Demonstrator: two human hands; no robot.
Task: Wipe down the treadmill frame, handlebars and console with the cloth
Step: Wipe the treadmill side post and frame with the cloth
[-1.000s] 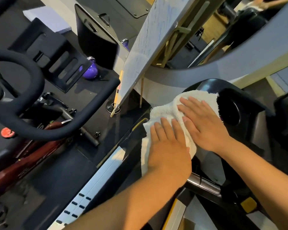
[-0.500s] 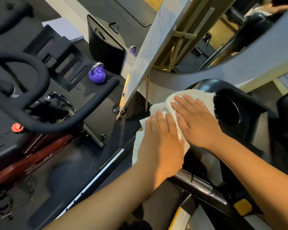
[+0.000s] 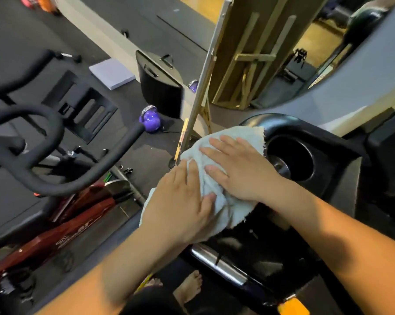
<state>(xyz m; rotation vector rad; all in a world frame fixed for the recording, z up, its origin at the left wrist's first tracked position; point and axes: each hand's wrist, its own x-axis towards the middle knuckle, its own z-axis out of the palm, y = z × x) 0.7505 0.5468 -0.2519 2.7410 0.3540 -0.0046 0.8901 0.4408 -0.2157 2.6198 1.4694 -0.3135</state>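
Cloth (image 3: 230, 212) bunched tighter beside left hand (image 3: 180, 208) (pressing).

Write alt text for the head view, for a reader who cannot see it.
A person's left hand and right hand press a white cloth on a black treadmill console, beside its round cup holder. A red exercise bike and a purple kettlebell stand to the left.

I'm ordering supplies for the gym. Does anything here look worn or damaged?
Only the white cloth: its edge beside the cup holder and its lower edge are ragged and frayed, with loose threads sticking out. Nothing else in view looks damaged.
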